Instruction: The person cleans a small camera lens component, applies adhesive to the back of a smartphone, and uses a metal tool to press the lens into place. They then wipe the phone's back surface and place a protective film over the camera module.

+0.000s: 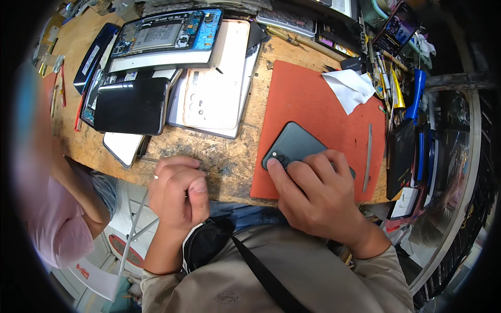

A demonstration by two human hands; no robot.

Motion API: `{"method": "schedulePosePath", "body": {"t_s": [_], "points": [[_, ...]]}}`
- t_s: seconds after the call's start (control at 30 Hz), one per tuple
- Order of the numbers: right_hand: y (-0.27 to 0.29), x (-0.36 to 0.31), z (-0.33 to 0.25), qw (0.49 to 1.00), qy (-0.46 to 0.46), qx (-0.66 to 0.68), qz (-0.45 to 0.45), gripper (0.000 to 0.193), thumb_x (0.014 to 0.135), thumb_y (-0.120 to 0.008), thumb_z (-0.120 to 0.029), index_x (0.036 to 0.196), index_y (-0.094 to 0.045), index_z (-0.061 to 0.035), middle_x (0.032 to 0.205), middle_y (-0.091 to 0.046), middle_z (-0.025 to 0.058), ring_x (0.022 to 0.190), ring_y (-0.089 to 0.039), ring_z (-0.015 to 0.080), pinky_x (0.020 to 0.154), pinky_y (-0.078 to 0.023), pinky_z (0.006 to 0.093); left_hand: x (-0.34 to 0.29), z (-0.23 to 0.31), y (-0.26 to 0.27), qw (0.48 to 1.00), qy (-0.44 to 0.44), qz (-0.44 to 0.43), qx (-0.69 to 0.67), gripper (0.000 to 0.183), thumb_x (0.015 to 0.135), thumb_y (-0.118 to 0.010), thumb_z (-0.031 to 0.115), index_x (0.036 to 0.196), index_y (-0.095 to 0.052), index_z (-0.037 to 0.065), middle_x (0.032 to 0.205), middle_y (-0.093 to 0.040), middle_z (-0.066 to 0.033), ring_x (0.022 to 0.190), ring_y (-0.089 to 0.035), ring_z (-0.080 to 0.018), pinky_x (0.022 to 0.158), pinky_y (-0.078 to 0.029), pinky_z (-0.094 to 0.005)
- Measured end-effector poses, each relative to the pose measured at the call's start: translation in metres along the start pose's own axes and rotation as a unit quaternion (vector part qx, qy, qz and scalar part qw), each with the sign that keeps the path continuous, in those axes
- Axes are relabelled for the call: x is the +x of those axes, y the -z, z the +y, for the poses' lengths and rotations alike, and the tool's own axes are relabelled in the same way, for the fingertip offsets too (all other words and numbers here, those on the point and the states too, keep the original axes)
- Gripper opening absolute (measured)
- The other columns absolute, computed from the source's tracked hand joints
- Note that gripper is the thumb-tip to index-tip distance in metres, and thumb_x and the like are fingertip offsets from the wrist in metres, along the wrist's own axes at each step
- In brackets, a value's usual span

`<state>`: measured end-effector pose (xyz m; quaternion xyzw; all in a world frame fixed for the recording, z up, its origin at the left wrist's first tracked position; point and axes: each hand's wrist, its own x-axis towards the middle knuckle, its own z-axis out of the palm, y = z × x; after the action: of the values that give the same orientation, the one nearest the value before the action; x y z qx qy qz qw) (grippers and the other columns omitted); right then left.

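A dark green phone lies back side up on an orange mat, its camera cluster at the near left corner. My right hand rests on the phone's near half, thumb by the cameras, fingers spread over the back. My left hand sits curled into a fist at the wooden bench's near edge, a ring on one finger; I cannot tell whether it holds anything small.
Several opened phones and panels, a black screen and a white back cover lie at the left. A white cloth and thin metal blade are on the mat. Tools crowd the right edge. A person's pink sleeve is at the left.
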<state>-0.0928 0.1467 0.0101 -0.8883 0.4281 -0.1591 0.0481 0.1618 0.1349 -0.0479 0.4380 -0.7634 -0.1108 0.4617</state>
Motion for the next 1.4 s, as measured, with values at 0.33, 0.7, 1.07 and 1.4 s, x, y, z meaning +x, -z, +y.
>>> {"method": "schedulePosePath", "body": {"t_s": [0.33, 0.7, 1.07, 1.4], "points": [[-0.001, -0.006, 0.007, 0.999, -0.022, 0.030, 0.000, 0.052, 0.078, -0.070, -0.013, 0.128, -0.066, -0.0015, 0.093, -0.052, 0.0085, 0.084, -0.053, 0.0261, 0.079, -0.042, 0.0429, 0.010, 0.002, -0.010, 0.999, -0.020, 0.004, 0.039, 0.008, 0.078, -0.071, 0.001, 0.084, -0.066, 0.003, 0.074, -0.063, -0.0091, 0.067, -0.063, -0.0276, 0.063, -0.051, -0.0366], [0.018, 0.000, 0.082, 0.964, -0.206, -0.009, 0.171, 0.032, 0.090, -0.071, -0.006, 0.121, -0.069, 0.0018, 0.099, -0.062, 0.0163, 0.082, -0.063, 0.0287, 0.076, -0.051, 0.0386, 0.009, 0.007, -0.012, 0.997, -0.014, 0.004, 0.077, 0.009, 0.080, -0.072, 0.002, 0.085, -0.065, 0.005, 0.077, -0.063, -0.0077, 0.071, -0.062, -0.0280, 0.065, -0.048, -0.0376], [0.033, 0.006, 0.108, 0.959, -0.219, -0.053, 0.170, 0.009, 0.089, -0.066, -0.005, 0.096, -0.064, 0.0014, 0.095, -0.064, 0.0210, 0.089, -0.064, 0.0426, 0.077, -0.050, 0.0500, 0.009, 0.012, 0.005, 0.995, 0.084, 0.008, -0.059, 0.003, 0.092, -0.068, 0.002, 0.095, -0.068, 0.001, 0.085, -0.067, -0.0112, 0.075, -0.064, -0.0285, 0.068, -0.050, -0.0353], [0.056, -0.006, -0.013, 0.925, -0.132, 0.343, 0.097, 0.018, 0.085, -0.072, 0.008, 0.102, -0.068, 0.0029, 0.092, -0.069, 0.0121, 0.081, -0.069, 0.0200, 0.072, -0.052, 0.0311, 0.036, 0.084, -0.015, 0.891, 0.180, -0.148, -0.389, 0.021, 0.097, -0.071, 0.010, 0.115, -0.063, 0.002, 0.087, -0.068, -0.0080, 0.082, -0.071, -0.0185, 0.071, -0.057, -0.0314]]}}
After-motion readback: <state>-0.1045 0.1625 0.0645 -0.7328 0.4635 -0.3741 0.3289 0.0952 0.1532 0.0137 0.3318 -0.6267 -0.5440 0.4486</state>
